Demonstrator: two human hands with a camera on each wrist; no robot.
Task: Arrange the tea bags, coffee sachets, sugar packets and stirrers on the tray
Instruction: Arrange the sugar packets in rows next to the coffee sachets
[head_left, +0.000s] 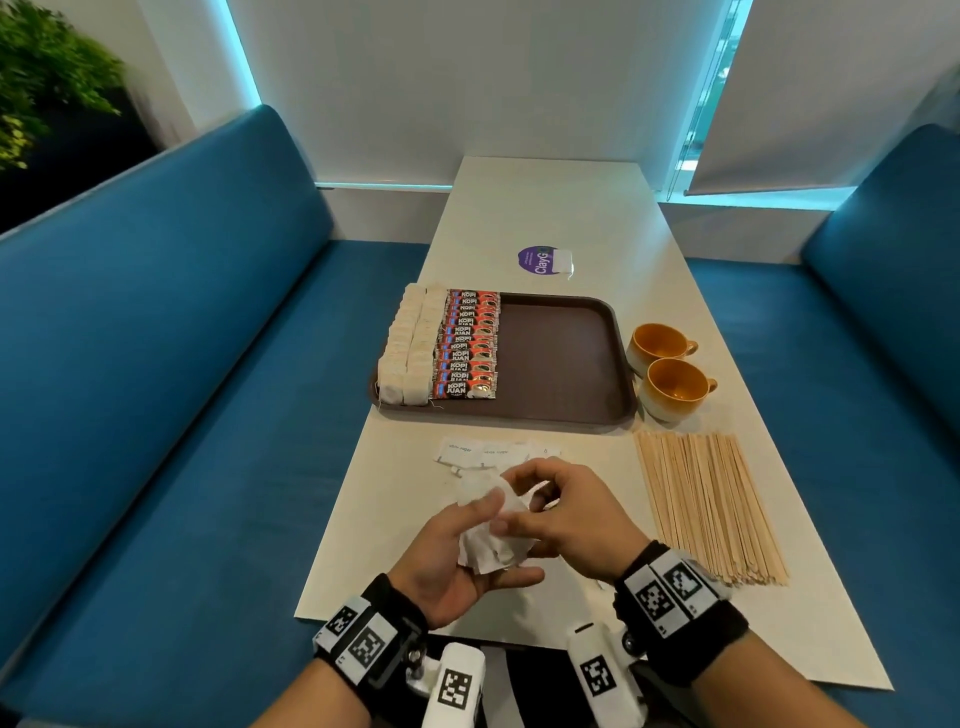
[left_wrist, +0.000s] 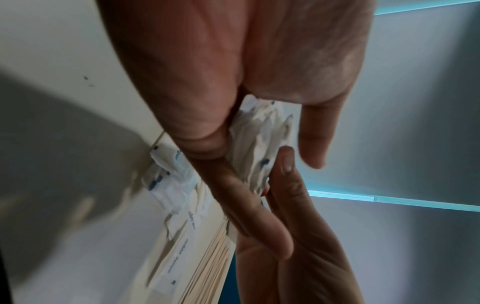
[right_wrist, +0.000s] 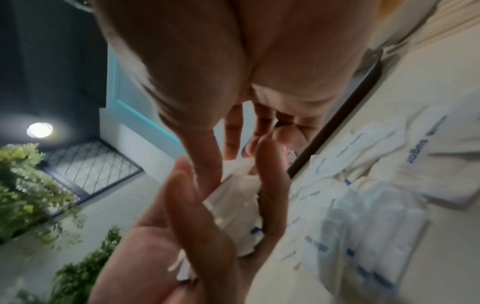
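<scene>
— What have you got there?

— A bunch of white paper sugar packets (head_left: 491, 540), cupped in my left hand (head_left: 457, 566) just above the pale bench (head_left: 737, 613). My right hand (head_left: 561, 512) pinches the top of the bunch.

— And the rest?

— More sugar packets (head_left: 483, 453) lie loose just beyond my hands. The brown plastic tray (head_left: 558, 358) farther on carries white tea bags (head_left: 410, 345) and red coffee sachets (head_left: 470, 345) in rows along its left side. The thin wooden stirrers (head_left: 711, 504) lie to my right.
</scene>
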